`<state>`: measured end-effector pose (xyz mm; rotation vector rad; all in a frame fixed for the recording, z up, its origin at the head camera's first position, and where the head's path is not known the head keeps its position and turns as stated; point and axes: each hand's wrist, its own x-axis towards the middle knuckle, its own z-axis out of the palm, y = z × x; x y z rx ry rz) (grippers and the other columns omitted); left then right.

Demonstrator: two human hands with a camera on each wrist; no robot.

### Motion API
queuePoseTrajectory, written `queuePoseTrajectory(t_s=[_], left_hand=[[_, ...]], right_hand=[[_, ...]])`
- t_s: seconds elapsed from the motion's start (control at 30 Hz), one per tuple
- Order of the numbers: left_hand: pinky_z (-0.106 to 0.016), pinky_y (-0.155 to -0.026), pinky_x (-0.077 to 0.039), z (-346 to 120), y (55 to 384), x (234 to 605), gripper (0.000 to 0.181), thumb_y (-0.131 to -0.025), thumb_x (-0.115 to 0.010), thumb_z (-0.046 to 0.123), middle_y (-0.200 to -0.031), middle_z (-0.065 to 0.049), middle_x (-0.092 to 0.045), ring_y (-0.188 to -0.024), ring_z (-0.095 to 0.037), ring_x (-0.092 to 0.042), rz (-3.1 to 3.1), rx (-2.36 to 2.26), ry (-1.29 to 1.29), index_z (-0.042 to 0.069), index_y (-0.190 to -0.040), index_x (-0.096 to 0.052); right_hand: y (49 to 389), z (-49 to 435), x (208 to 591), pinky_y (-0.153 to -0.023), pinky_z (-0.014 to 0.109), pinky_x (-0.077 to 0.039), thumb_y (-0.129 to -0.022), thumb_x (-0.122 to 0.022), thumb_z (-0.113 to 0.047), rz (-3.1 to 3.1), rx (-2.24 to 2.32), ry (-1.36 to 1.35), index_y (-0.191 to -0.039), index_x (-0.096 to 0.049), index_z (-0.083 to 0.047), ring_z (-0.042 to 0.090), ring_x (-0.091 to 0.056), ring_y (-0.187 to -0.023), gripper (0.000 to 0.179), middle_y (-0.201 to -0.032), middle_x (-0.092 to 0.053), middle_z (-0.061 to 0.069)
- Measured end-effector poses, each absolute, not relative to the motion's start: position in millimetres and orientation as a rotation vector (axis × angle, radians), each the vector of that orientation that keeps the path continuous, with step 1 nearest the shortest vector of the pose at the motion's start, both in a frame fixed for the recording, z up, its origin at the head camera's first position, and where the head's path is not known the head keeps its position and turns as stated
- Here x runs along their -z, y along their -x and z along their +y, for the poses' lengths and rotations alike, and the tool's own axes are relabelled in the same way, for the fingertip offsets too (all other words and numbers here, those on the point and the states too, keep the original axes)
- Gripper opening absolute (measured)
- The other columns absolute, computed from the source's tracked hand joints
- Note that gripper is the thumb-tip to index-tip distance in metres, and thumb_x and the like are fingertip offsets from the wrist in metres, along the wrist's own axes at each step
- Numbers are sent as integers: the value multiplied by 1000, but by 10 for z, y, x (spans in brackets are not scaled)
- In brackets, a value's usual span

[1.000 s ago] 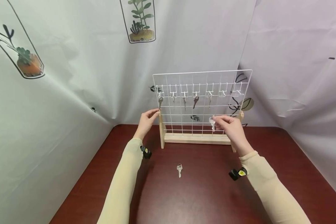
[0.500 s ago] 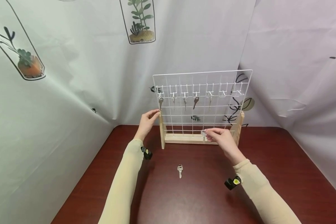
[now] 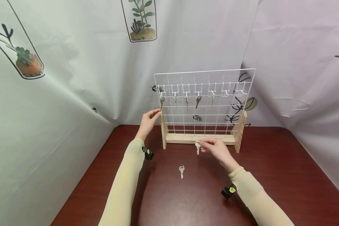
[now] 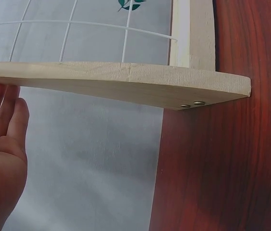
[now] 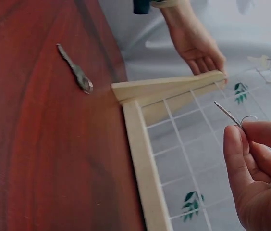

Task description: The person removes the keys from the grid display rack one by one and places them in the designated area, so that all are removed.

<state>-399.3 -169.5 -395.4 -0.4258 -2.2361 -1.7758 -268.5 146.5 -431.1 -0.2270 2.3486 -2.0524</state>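
My right hand [image 3: 217,149] pinches a silver key [image 3: 197,147] by its ring end, thumb against fingers, in front of the rack's base; the blade hangs down. In the right wrist view this key [image 5: 227,113] shows edge-on with its thin ring above the fingertips. My left hand [image 3: 147,123] grips the top of the left wooden post [image 4: 126,73] of a white wire grid rack [image 3: 204,72]. Another silver key [image 3: 182,171] with a ring lies flat on the table, in front of the rack and left of my right hand.
Several white hooks run in a row along the grid; keys such as a dark key [image 3: 198,101] hang from the left and middle ones. Hooks on the right [image 3: 241,92] carry nothing. The dark red table [image 3: 169,201] meets a pale printed curtain [image 3: 82,62] behind.
My right hand, with its key, has moved down and left from before the grid to below the rack's base. My left hand stays on the post, and the key on the table lies still.
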Motion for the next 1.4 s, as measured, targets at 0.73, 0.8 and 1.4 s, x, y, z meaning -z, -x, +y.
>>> queuePoseTrajectory(t_s=[0.73,0.8,1.4], left_hand=[[-38,-107,-45,-1679,4021,3903,39,-98,-69,29,-126,-11,-69,-116,-21,-62,-2234,1796,419,5,-128,-69],[-39,-107,-45,-1671,3999,3879,38,-99,-69,26,-127,-15,-68,-118,-23,-61,-2236,1804,425,3,-129,-68],[-37,-106,-45,-1669,4005,3946,39,-98,-69,30,-126,-13,-69,-115,-21,-62,-2241,1816,387,5,-129,-69]], right_hand=[[2629,1230,4795,-70,30,-62,-95,-66,0,2191,1756,422,-106,-70,16,11,-67,-72,20,-89,-74,15],[2625,1218,4824,-69,29,-62,-95,-66,0,2184,1742,424,-106,-69,16,11,-68,-72,20,-89,-74,16],[2591,1159,4869,-62,28,-60,-90,-69,-2,2403,1517,466,-94,-76,7,12,-66,-65,12,-78,-72,8]])
